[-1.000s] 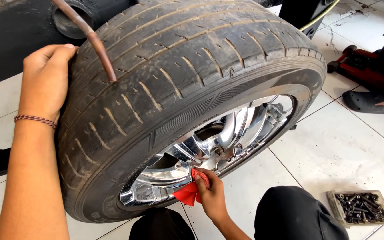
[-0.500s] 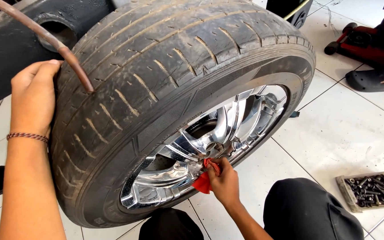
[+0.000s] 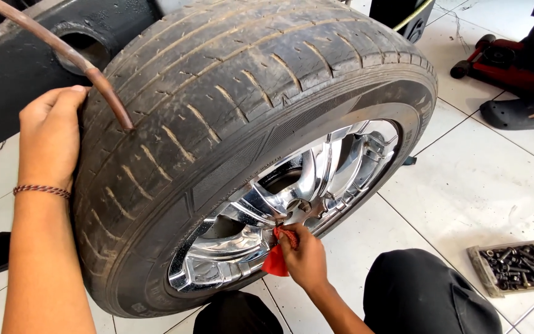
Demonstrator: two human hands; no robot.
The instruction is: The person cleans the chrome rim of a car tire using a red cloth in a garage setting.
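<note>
Two hands engaged: left hand (image 3: 49, 133) flat, open against worn black rubber tyre (image 3: 230, 111); right hand (image 3: 304, 258) pinching red cloth (image 3: 277, 260) on polished chrome alloy rim (image 3: 292, 198). Wiping apparently midway; lower spokes speckled.

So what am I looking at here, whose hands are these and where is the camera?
The camera sits on a person's head, looking down at their own two bare hands; no machine is involved. The left hand rests on the tread of a tyre standing upright on the tiled floor. The right hand presses a red rag against the shiny chrome rim. A tray of bolts lies on the floor at right, and a red jack stands farther back.
</note>
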